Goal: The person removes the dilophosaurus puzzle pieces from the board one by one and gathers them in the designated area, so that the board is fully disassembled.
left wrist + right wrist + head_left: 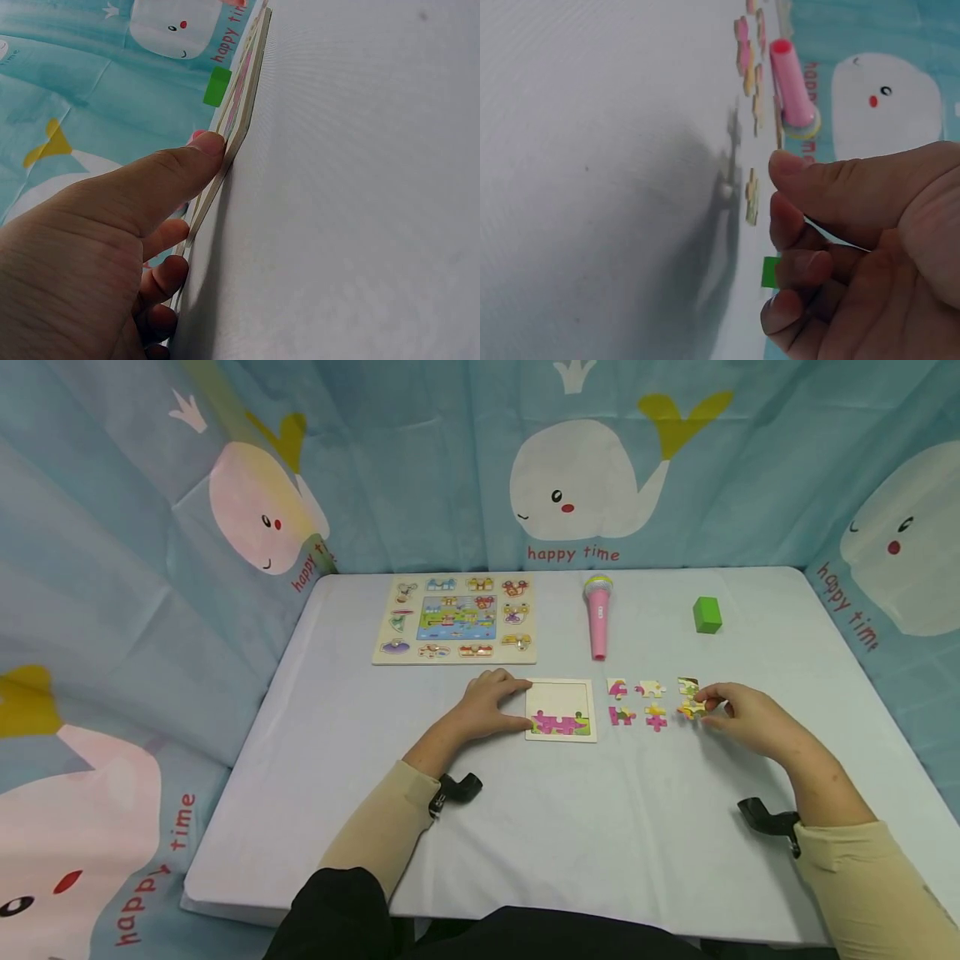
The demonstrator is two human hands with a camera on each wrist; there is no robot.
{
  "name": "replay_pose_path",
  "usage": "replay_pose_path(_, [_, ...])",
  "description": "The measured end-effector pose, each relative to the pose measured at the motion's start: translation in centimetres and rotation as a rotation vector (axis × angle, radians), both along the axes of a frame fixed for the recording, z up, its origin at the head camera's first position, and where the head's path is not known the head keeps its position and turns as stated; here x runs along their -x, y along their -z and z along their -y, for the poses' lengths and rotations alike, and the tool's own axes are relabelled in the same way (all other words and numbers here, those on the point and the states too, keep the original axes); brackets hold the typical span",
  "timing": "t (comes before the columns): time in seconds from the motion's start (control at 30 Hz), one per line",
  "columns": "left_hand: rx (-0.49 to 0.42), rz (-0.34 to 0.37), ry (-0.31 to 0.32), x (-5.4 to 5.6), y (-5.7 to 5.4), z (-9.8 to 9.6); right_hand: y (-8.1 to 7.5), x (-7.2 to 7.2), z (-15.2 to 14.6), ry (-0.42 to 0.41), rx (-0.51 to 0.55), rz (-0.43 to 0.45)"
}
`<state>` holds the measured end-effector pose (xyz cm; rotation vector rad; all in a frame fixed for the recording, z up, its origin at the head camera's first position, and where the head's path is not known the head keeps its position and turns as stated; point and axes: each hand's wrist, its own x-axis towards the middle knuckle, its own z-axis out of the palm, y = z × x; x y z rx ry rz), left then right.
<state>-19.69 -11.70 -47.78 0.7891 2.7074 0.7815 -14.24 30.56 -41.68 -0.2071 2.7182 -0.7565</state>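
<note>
My left hand [491,703] holds a small square wooden puzzle board [561,692] by its left edge, with thumb and forefinger near two corners. Joined pink and green pieces [558,724] fill the board's lower part. Right of it, several loose jigsaw pieces [622,716] lie in two rows. My right hand [753,718] hovers at the rightmost pieces, fingers loosely bent around a yellowish piece [691,710] in the head view. A gap shows between thumb and forefinger in the right wrist view, with a puzzle piece [751,196] lying beyond the fingertips.
Behind the small board lies a larger wooden picture puzzle [517,652]. A pink toy microphone [597,622] and a green block [707,615] stand further back on the white table [300,735]. Blue whale-printed cloth [427,468] hangs around the table.
</note>
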Motion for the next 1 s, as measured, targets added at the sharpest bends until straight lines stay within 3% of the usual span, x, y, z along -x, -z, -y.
replay_pose_path(0.17, [0.002,0.000,-0.003,0.0,0.0,-0.1,0.8,0.3,-0.1,-0.001,-0.011,0.063])
replay_pose_path(0.4, [-0.007,0.003,-0.006,0.0,-0.2,-0.1,1.0,0.7,0.0,-0.010,-0.042,0.039])
replay_pose_path(0.63, [0.007,-0.007,-0.004,0.1,-0.1,0.0,-0.4,0.6,0.8,-0.009,-0.034,-0.037])
replay_pose_path(0.8, [0.007,-0.005,-0.004,0.1,-0.1,0.0,-1.7,0.3,2.7,-0.004,0.006,-0.118])
replay_pose_path(1.0, [0.004,-0.002,-0.005,-0.1,-0.1,0.0,-3.2,-0.1,5.4,-0.056,0.095,-0.182])
